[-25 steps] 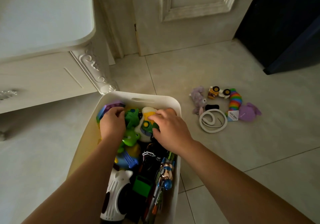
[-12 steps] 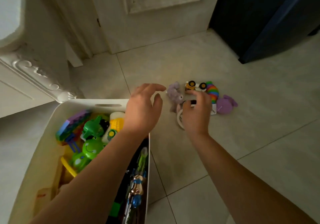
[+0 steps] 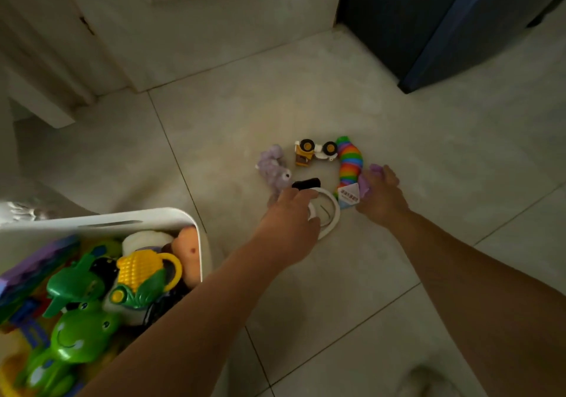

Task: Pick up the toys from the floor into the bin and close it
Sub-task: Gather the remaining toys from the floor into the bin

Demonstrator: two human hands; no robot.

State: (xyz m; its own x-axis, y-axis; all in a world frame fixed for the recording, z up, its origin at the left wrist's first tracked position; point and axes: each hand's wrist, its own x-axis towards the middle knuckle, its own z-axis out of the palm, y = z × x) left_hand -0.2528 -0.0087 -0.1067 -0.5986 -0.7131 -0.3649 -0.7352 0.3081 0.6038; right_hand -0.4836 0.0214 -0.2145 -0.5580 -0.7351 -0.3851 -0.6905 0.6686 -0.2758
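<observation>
Right hand [image 3: 381, 196] is gripping purple toy [image 3: 366, 183]; left hand [image 3: 291, 219] is curling over white ring [image 3: 332, 212], grip unclear. Rainbow slug [image 3: 350, 163] is lying lengthwise, pointing away toward truck [image 3: 312, 151].

Pale tiled floor [image 3: 398, 105] under a white bin [image 3: 101, 222], purple plush [image 3: 272, 166], toy truck [image 3: 312, 151], rainbow slug [image 3: 350, 163], white ring [image 3: 332, 212], black piece [image 3: 306, 183], purple toy [image 3: 375, 170]

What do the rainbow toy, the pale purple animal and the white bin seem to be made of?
Rainbow toy: probably hard plastic, glossy; ribbed segments catch light. Pale purple animal: likely plush fabric, matte and fuzzy at its outline. White bin: seemingly moulded plastic, smooth, with a rounded rim and a cut handle slot.
</observation>
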